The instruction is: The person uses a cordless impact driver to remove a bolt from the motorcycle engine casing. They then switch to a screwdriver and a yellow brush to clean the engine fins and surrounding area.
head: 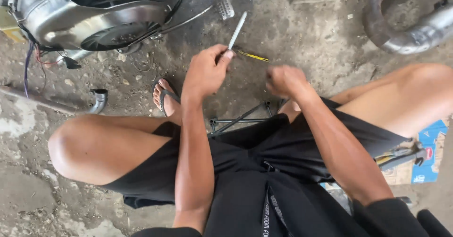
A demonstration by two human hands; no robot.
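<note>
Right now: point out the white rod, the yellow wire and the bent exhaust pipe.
white rod (237,30), head view, mid-shaft above the left hand's fingertips.
yellow wire (255,56), head view, middle of the strand on the ground.
exhaust pipe (415,36), head view, shiny lower bend at top right.

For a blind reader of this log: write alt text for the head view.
Seen from above, a seated person's left hand pinches a thin pale rod over a dirty concrete floor, while the right hand, blurred, is closed in a fist beside a thin yellow wire. A motorcycle engine sits at upper left and a curved exhaust pipe at upper right.
</note>
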